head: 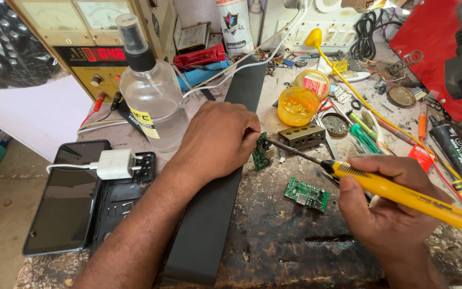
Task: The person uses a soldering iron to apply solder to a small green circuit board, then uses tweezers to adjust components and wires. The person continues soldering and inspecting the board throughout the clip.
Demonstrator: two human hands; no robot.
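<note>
Circuit board [263,152], small and green, is pinched upright at its edge in the fingers of the left hand [217,140], which rests on a long black strip [215,214] running across the table [290,246]. Its right hand [386,200] partner is closed around the yellow handle of a soldering iron [402,192], whose dark tip reaches leftward to touch the held board. A second green circuit board [307,194] lies flat on the table just below the iron's shaft, between the two hands. The table is a worn, scarred, dark surface with burn marks and chips, crowded toward the back with clutter. At the left edge lie a dark smartphone [68,195] face up and, beside it, an opened phone body [126,198] with a white charger plug [114,164] resting across it. A clear spray bottle [153,96] with a black nozzle stands behind the left hand. Behind that stands a beige bench power supply [89,40] with a red digit display and an analogue meter. Right of centre sit an orange translucent tub [297,106], a small metal block [302,136], a round tin of dark paste [336,124], and green-handled tools [363,138]. A red machine [439,48] fills the upper right corner, and a white switchboard with sockets [316,27] lines the back wall.
</note>
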